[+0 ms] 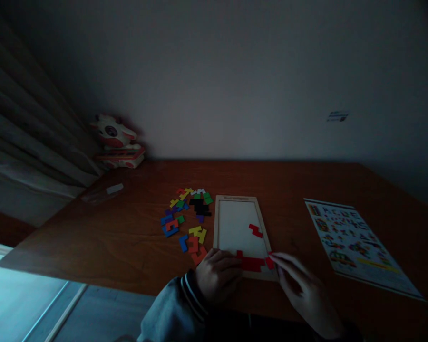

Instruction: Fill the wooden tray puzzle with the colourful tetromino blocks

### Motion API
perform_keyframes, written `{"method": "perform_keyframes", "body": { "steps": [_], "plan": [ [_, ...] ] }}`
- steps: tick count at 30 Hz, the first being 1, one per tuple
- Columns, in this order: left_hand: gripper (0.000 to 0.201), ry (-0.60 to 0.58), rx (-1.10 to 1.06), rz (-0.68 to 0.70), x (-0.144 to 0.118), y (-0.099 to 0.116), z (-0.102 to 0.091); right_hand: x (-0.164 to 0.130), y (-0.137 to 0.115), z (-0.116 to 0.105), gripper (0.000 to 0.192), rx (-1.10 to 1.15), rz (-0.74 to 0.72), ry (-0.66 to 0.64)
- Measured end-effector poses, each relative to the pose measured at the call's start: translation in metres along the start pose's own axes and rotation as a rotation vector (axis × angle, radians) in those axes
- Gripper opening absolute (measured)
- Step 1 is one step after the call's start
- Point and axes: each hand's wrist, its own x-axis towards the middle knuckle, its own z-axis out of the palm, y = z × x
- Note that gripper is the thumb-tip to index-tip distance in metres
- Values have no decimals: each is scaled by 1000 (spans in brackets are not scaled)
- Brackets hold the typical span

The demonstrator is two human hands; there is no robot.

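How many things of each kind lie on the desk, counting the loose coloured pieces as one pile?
Puzzle tray: 1
Pile of loose pieces: 1
Printed sheet: 1
Toy figure: 1
Total: 4

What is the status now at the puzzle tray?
Left hand rests on tray near edge. Right hand fingers touch red piece. Loose pieces lie left, apart.

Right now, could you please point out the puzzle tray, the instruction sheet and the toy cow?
puzzle tray [235, 219]: head view, bare white floor.
instruction sheet [353, 242]: head view, printed middle.
toy cow [111, 130]: head view, its face.
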Motion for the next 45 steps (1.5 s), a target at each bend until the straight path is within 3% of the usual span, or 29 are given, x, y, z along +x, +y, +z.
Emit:
{"method": "perform_keyframes", "body": {
  "steps": [3,15,18,23,31,41,45],
  "plan": [
    [13,-2,-3,-7,1,0,0,0,-6,1,29,-3,-5,-14],
    [12,18,-33,-10,0,-1,0,11,-1,10,22,-26,35,131],
    [13,20,-31,1,1,0,-1,9,3,13,18,21,113,126],
    [14,24,-29,-6,3,1,-2,6,6,17,39,157,331,124],
    [16,4,-11,-3,3,1,-3,9,3,15,34,268,433,66],
    [15,14,-32,-18,5,3,-6,9,4,15,28,285,425,126],
    [25,28,-39,-15,2,1,-6,8,-11,14,20,289,310,73]
  ]
}}
